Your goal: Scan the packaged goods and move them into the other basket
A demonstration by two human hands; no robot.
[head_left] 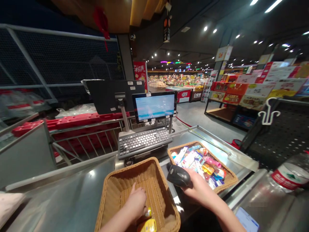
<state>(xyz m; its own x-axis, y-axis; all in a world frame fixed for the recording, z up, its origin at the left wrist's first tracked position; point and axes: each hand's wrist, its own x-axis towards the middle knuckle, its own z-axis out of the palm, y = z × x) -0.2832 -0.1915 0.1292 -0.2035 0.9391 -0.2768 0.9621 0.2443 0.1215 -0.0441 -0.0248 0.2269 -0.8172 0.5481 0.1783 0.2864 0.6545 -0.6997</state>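
My left hand (136, 202) reaches down into a wicker basket (113, 187) in front of me, fingers closed on a small yellow packet (147, 212). Another yellow packet (147, 225) lies at the basket's near edge. My right hand (196, 188) grips a black barcode scanner (178, 175), held between the two baskets. A second wicker basket (230, 177) to the right is full of several colourful snack packets (200, 161).
A till keyboard (143, 141) and screen (154, 106) stand behind the baskets on the steel counter (72, 193). A water bottle (291, 175) lies at the right. A phone (246, 220) rests at the lower right. Red crates (79, 122) sit behind a rail on the left.
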